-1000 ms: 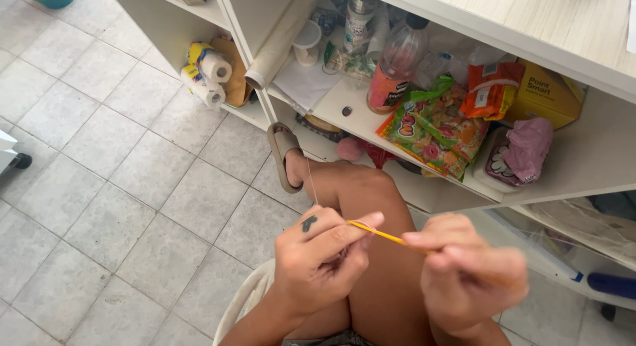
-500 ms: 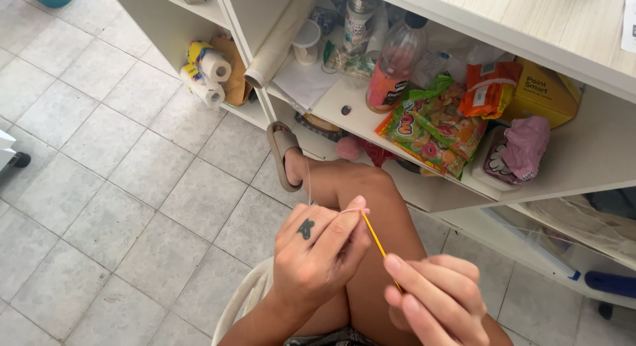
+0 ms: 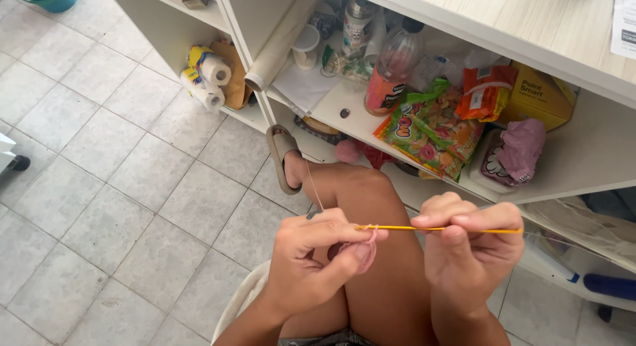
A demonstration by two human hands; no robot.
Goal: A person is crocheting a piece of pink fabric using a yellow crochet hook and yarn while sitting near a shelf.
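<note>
My left hand (image 3: 311, 256) pinches a small pink piece of crochet work (image 3: 366, 250) over my raised knee. A thin pale yarn strand (image 3: 313, 184) runs from it up toward my foot. My right hand (image 3: 467, 243) grips a thin yellow crochet hook (image 3: 404, 228) that lies level, its tip at the pink piece between my left thumb and fingers. Both hands sit close together above my bare leg (image 3: 371, 207).
White shelving (image 3: 424, 131) stands ahead with a drink bottle (image 3: 391, 68), candy bags (image 3: 430, 131), a yellow box (image 3: 540, 94), a pink cloth (image 3: 520, 147) and paper rolls (image 3: 209, 78). My sandal (image 3: 279, 157) rests by the shelf base. Grey floor tiles (image 3: 119, 167) spread left. A white chair rim (image 3: 242, 303) shows below.
My right hand rose from below and took the hook's handle again. The hook swung from slanting downward to level, and the pink piece came into view.
</note>
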